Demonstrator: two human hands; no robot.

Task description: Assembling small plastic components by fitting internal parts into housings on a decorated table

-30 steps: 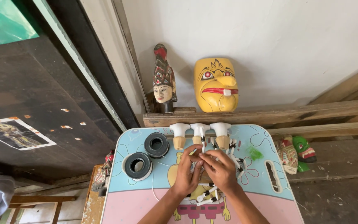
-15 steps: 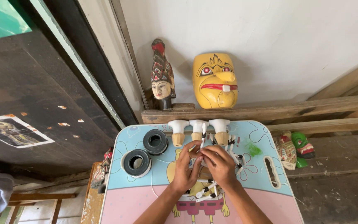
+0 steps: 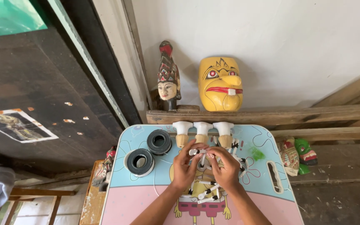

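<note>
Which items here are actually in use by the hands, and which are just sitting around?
In use: left hand and right hand pinch one small white piece; loose white pieces lie beneath on the cartoon-print table.

Lying about: three white-capped wooden pegs, two black rolls, yellow mask, crowned puppet head, green mask.

Colours and patterns, small cartoon-printed table and wall ledge

Folding tabletop (image 3: 146,196): pale blue upper field, pink lower band, yellow cartoon figure printed at 6 o'clock, green splotch at 3. Two round black tape rolls (image 3: 138,161) at 9, the nearer one ringed white. Three pale wooden pegs with white caps (image 3: 201,132) at 12. Thin white sticks with black tips (image 3: 207,196) at centre. Carved yellow wooden mask (image 3: 220,83), red lips, red-rimmed eyes. Small puppet head (image 3: 167,79): pale face, red-and-patterned headdress. Green and red masks (image 3: 300,153) at 3.
</note>
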